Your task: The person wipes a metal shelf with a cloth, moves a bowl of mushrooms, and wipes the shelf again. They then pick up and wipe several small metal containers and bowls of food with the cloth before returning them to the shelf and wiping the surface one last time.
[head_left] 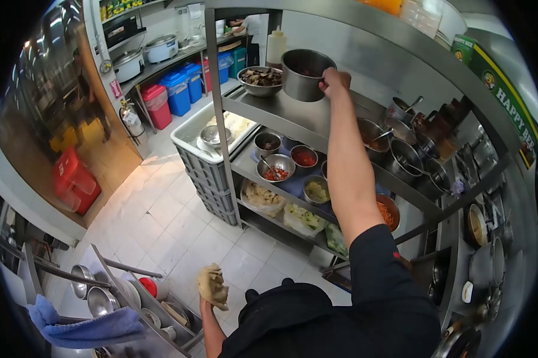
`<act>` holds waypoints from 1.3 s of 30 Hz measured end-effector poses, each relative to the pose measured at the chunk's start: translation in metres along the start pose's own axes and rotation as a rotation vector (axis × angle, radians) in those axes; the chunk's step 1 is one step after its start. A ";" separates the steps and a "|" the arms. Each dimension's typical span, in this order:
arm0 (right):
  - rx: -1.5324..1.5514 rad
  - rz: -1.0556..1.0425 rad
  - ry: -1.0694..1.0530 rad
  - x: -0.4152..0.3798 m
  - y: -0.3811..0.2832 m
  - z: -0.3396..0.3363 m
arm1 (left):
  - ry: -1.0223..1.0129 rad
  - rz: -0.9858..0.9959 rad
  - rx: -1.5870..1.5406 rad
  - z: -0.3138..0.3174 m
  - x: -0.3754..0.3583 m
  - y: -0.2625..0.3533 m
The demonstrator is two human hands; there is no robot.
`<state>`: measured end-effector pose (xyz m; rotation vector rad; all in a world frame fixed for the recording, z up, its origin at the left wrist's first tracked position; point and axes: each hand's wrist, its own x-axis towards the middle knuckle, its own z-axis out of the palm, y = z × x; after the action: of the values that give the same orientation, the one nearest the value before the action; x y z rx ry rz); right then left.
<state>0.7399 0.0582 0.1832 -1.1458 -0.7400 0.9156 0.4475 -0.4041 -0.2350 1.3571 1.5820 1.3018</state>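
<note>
My right hand (pixel 335 82) reaches out to the upper steel shelf and is closed at the rim or handle of a deep metal pot (pixel 302 85). The pot stands upright, with something dark inside. Touching or close beside it on the left is a metal bowl (pixel 260 82) of dark sliced food, with a pale squeeze bottle (pixel 275 48) behind. Down low, my left hand (pixel 206 303) holds a crumpled tan cloth (pixel 213 286), which hides most of the fingers.
Below, a shelf carries bowls of red sauce (pixel 304 156) and chopped red pieces (pixel 275 173). Several pots with ladles (pixel 404 158) crowd the right. A grey crate (pixel 206 179) stands left of the rack. A blue towel (pixel 84 325) hangs at lower left; tiled floor (pixel 161 221) lies between.
</note>
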 end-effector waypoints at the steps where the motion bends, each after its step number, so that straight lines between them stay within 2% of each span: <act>1: 0.070 0.051 0.063 0.004 0.009 0.001 | -0.007 0.007 -0.001 -0.006 0.012 0.015; 3: 0.224 0.173 0.099 0.005 0.017 0.002 | -0.282 0.523 0.051 -0.014 0.037 0.031; 4: 0.315 0.185 0.055 0.038 0.043 0.008 | -0.196 0.158 -0.189 -0.002 0.022 -0.016; 5: 0.405 0.199 0.014 0.070 0.067 0.011 | -0.207 0.163 -0.190 -0.004 0.014 -0.033; 7: 0.426 0.221 0.034 0.039 0.056 0.009 | -0.003 0.402 0.389 -0.007 0.014 -0.048; 8: 0.367 0.198 -0.043 0.034 0.058 0.007 | 0.002 0.285 0.390 -0.007 0.014 0.014; 9: 0.370 0.197 -0.028 0.024 0.053 0.000 | -0.013 0.288 0.392 -0.001 0.010 0.023; 11: 0.057 0.097 -0.258 -0.015 0.023 -0.018 | 0.007 0.163 0.601 0.007 0.011 0.033; 12: -0.011 -0.062 -0.375 -0.041 0.006 -0.038 | -0.109 -0.024 0.539 0.011 0.011 0.035; 13: -0.083 -0.223 -0.494 -0.069 -0.013 -0.063 | -0.112 -0.019 0.536 0.015 0.017 0.045; 15: -0.366 -0.401 -0.488 -0.117 -0.047 -0.113 | -0.350 -0.354 0.526 0.020 0.026 0.064; 16: -0.532 -0.515 -0.437 -0.119 -0.060 -0.134 | -0.293 0.340 0.389 0.034 0.016 0.024; 17: -0.701 -0.621 -0.382 -0.117 -0.066 -0.154 | -0.308 0.326 0.384 0.037 0.013 0.008; 19: -1.014 -0.744 -0.342 -0.086 -0.081 -0.170 | -0.297 -0.791 -0.984 0.038 0.010 -0.017; 20: -1.240 -0.727 -0.415 -0.062 -0.086 -0.169 | -0.568 -0.653 -0.783 0.039 0.015 -0.035; 21: -1.406 -0.742 -0.455 -0.038 -0.082 -0.163 | -0.570 -0.666 -0.789 0.038 0.016 -0.013; 22: -1.565 -0.762 -0.492 -0.015 -0.073 -0.158 | -0.632 -0.711 -0.520 0.034 0.029 0.033; 23: -1.569 -0.760 -0.496 0.002 -0.061 -0.152 | -0.685 -0.746 -0.249 0.032 0.035 0.059; 24: -1.800 -0.712 -0.726 0.015 -0.047 -0.146 | -0.609 -0.414 -0.325 0.047 0.014 -0.030; 25: -2.016 -0.647 -0.967 0.018 -0.039 -0.145 | -0.611 -0.422 -0.323 0.043 0.016 -0.025; 26: -2.015 -0.650 -0.967 0.017 -0.041 -0.146 | -0.752 -0.279 -0.145 0.039 0.031 -0.012; 27: -1.789 -0.517 -0.972 0.017 -0.046 -0.146 | -0.876 -0.127 0.032 0.039 0.042 -0.003; 28: -1.562 -0.387 -0.977 0.015 -0.049 -0.146 | -0.893 -0.291 -0.111 0.034 0.049 -0.019; 29: -1.566 -0.402 -0.993 0.009 -0.054 -0.143 | -0.905 -0.470 -0.068 0.034 0.058 -0.002; 31: -1.645 -0.111 -0.911 -0.003 -0.062 -0.140 | -0.916 -0.214 -0.014 0.029 0.065 0.028; 32: -1.690 -0.107 -0.949 -0.001 -0.061 -0.141 | -0.901 -0.216 -0.016 0.029 0.068 0.050; 33: -1.687 -0.121 -0.957 0.008 -0.060 -0.146 | -0.810 -0.497 -0.323 0.031 0.072 0.075; 34: -1.607 -0.220 -1.059 0.024 -0.061 -0.150 | -0.695 -0.761 -0.635 0.034 0.074 0.087; 35: -1.523 -0.320 -1.155 0.032 -0.066 -0.148 | -0.685 -0.747 -0.640 0.036 0.074 0.082; 36: -1.469 -0.286 -1.049 0.021 -0.079 -0.144 | -0.644 -0.365 -0.442 0.041 0.073 0.074; 37: -1.472 -0.307 -1.051 0.022 -0.092 -0.136 | -0.582 0.009 -0.237 0.046 0.075 0.067; 38: -1.355 -0.374 -0.987 0.025 -0.102 -0.131 | -0.607 -0.009 -0.169 0.038 0.083 0.125; 39: -1.233 -0.436 -0.924 0.026 -0.113 -0.126 | -0.597 0.001 -0.165 0.033 0.087 0.144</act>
<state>0.8851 0.0114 0.2601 -1.4445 -2.4243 0.5223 0.5007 -0.3170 -0.0966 1.4629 1.0420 0.8835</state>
